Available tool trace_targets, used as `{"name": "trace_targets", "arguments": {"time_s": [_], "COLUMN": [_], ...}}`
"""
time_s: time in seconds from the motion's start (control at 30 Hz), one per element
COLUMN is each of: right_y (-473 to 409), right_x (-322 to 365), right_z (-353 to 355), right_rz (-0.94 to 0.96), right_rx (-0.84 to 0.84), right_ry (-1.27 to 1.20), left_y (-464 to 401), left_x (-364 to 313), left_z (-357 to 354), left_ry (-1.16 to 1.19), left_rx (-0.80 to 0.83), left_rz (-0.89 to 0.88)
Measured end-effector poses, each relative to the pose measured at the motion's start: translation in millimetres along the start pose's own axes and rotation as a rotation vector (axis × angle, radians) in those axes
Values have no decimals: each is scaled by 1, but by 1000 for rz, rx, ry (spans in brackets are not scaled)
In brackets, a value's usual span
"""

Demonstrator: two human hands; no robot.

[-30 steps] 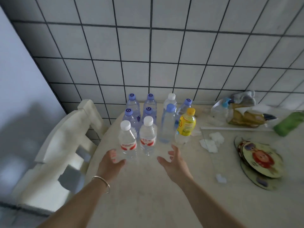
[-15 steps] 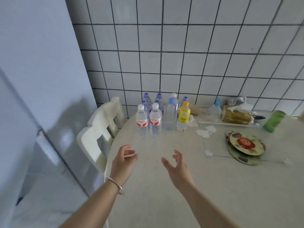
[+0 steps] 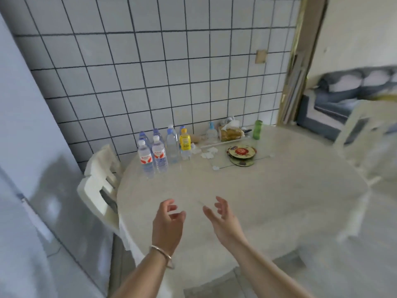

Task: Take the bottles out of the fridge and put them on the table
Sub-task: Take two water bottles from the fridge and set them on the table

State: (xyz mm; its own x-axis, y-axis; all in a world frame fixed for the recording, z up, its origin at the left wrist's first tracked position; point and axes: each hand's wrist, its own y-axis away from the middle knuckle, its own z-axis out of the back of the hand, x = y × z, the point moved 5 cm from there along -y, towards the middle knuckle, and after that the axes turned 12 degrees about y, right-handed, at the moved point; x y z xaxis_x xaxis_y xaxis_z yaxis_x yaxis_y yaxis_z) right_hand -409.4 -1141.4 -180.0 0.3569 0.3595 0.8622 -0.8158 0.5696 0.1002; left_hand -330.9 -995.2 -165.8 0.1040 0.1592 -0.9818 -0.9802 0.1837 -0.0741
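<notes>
Bottles (image 3: 163, 149): cluster upright at far left of table (image 3: 268, 201), near tiled wall; two white-capped with red labels in front, one yellow-labelled (image 3: 185, 142) at right, about six blue-capped clear ones behind, rear ones partly hidden, count uncertain. Left hand (image 3: 166, 226): over near table edge, fingers loosely curled, holding nothing. Right hand (image 3: 223, 220): alongside, fingers spread, empty. Judgement: both hands free for next fetch; fridge (image 3: 23, 158) at left; best carry one bottle per hand, set beside cluster. Chairs: two. Decorated plates (image 3: 241, 152): small stack. Green container (image 3: 257, 129): one.
</notes>
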Motion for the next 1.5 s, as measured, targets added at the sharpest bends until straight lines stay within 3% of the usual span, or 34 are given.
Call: {"name": "trace_targets", "arguments": {"time_s": [0.17, 0.43, 0.67, 0.93, 1.1, 1.23, 1.5], "right_y": [108, 216, 295, 364, 391, 396, 367], "right_x": [-7, 33, 65, 121, 182, 243, 341], "right_z": [20, 26, -26, -146, -254, -343, -496], "right_rz": [-61, 62, 179, 264, 320, 378, 306], "right_rx": [-149, -222, -149, 134, 331, 376, 377], "right_ry": [-50, -5, -6, -20, 33, 53, -12], "left_y": [84, 165, 230, 260, 242, 212, 139], "left_x": [-17, -58, -50, -28, -17, 6, 30], "left_z": [12, 82, 183, 341, 446, 542, 705], "left_ry": [-4, 59, 237, 327, 297, 290, 259], "left_rx": [168, 237, 36, -285, -345, -398, -414], "left_rz": [-27, -125, -170, -190, -208, -172, -105]}}
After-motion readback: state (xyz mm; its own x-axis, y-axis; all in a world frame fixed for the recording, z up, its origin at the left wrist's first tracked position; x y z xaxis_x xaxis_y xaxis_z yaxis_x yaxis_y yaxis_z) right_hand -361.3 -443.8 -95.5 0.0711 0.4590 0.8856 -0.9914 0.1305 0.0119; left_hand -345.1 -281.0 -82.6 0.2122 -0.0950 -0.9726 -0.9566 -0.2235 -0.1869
